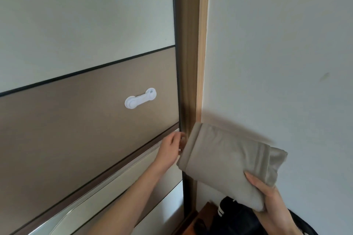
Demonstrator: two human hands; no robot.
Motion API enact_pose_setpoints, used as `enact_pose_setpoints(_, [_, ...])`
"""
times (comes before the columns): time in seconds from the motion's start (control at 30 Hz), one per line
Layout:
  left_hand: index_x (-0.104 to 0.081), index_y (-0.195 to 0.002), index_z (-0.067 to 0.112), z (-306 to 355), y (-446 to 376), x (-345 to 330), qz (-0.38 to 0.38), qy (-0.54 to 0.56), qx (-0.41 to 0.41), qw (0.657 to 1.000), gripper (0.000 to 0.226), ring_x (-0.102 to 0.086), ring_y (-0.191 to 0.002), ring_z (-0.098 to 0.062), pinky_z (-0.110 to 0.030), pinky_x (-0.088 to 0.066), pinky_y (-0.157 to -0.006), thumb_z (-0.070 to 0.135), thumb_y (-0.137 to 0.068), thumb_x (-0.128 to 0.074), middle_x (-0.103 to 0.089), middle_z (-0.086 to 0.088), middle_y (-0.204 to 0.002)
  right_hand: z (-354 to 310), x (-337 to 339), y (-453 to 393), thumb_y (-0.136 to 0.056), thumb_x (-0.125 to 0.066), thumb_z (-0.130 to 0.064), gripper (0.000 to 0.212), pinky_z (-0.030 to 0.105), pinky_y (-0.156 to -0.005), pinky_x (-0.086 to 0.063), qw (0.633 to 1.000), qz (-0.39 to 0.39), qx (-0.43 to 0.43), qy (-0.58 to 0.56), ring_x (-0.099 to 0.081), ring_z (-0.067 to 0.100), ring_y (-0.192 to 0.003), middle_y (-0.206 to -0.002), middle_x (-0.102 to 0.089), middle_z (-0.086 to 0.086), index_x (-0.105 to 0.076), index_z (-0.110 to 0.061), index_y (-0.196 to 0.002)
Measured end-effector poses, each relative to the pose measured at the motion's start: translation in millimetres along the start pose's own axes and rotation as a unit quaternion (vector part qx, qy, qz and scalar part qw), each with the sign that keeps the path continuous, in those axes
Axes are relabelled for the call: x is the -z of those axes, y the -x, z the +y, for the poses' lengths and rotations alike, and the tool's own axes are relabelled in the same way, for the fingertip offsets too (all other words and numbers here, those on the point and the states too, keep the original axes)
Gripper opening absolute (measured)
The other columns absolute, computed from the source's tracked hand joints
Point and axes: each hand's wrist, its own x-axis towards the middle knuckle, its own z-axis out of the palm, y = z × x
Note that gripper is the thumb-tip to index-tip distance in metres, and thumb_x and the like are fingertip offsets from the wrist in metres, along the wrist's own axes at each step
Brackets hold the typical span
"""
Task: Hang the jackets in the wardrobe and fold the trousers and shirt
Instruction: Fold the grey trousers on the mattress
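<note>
- Grey-green folded cloth point(227, 160), a thick flat bundle that could be the trousers or the shirt, is held up in the air at the lower right, in front of the white wall point(277, 43) and just right of the wardrobe's edge.
- Right hand point(271, 198) grips the bundle's near right corner, thumb on top and fingers curled underneath.
- Left hand point(171, 147) reaches to the right edge of the sliding wardrobe door point(86, 112); its fingertips curl round that edge, partly hidden behind the cloth, so how tightly they grip cannot be told.
- White plastic child-lock strap point(140, 98) sits on the door's brown panel, above and left of the left hand.
- Light wooden frame post point(202, 43) stands between the door and the wall.
- Black bag with white stripes point(236, 213) lies low down, beneath the bundle, on a dark wooden surface point(205, 213).
</note>
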Motion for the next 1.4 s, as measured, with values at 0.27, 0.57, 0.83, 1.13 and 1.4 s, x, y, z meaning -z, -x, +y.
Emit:
enact_pose_setpoints(0.27, [-0.044, -0.155, 0.010, 0.2, -70.2, 15.0, -0.115, -0.809, -0.343, 0.463, 0.055, -0.020, -0.157, -0.035, -0.052, 0.016, -0.127, 0.032, -0.105, -0.045, -0.041, -0.014, -0.160, -0.5, 9.7, -7.8, -0.062, -0.088, -0.010, 0.071, 0.038, -0.068, -0.065, 0.994, 0.092, 0.041, 0.032, -0.079, 0.029, -0.094, -0.112, -0.079, 0.012, -0.066, -0.013, -0.129])
enact_pose_setpoints(0.57, [-0.040, -0.159, 0.011, -7.3, -105.6, -34.7, -0.165, -0.919, -0.223, 0.281, 0.053, -0.033, -0.151, -0.039, -0.060, -0.028, -0.120, 0.028, -0.110, -0.047, -0.039, -0.012, -0.164, -11.6, 6.0, 15.4, -0.038, -0.105, -0.034, 0.089, 0.029, -0.082, -0.057, 0.986, 0.123, 0.024, 0.109, -0.077, 0.008, -0.095, -0.109, -0.080, -0.009, -0.068, -0.031, -0.119])
enact_pose_setpoints(0.83, [-0.052, -0.149, 0.014, -12.6, -102.1, -22.0, -0.173, -0.921, -0.226, 0.267, 0.042, -0.051, -0.139, -0.033, -0.053, -0.037, -0.115, 0.025, -0.108, -0.051, -0.056, -0.007, -0.148, 0.1, 15.7, 23.5, -0.042, -0.107, -0.041, 0.101, 0.056, -0.110, -0.049, 0.985, 0.155, -0.004, 0.070, -0.073, 0.032, -0.115, -0.125, -0.076, 0.004, -0.065, -0.029, -0.133])
enact_pose_setpoints(1.13, [-0.066, -0.129, 0.014, -10.1, -80.3, 7.2, -0.198, -0.908, -0.242, 0.280, 0.026, -0.064, -0.118, -0.025, -0.055, -0.017, -0.127, 0.018, -0.105, -0.055, -0.071, -0.004, -0.120, 1.2, 5.5, 24.3, -0.064, -0.091, -0.009, 0.080, 0.059, -0.108, -0.049, 0.993, 0.119, 0.005, 0.004, -0.073, 0.041, -0.111, -0.124, -0.075, 0.016, -0.061, -0.013, -0.137])
enact_pose_setpoints(1.4, [-0.070, -0.110, 0.009, -7.1, -51.8, 28.8, -0.207, -0.904, -0.254, 0.275, 0.014, -0.070, -0.103, -0.026, -0.046, -0.039, -0.111, 0.010, -0.103, -0.058, -0.074, -0.006, -0.106, 6.5, -4.0, 25.9, -0.063, -0.090, -0.011, 0.076, 0.055, -0.103, -0.053, 0.993, 0.118, -0.008, 0.007, -0.074, 0.037, -0.110, -0.121, -0.077, 0.009, -0.062, -0.020, -0.134])
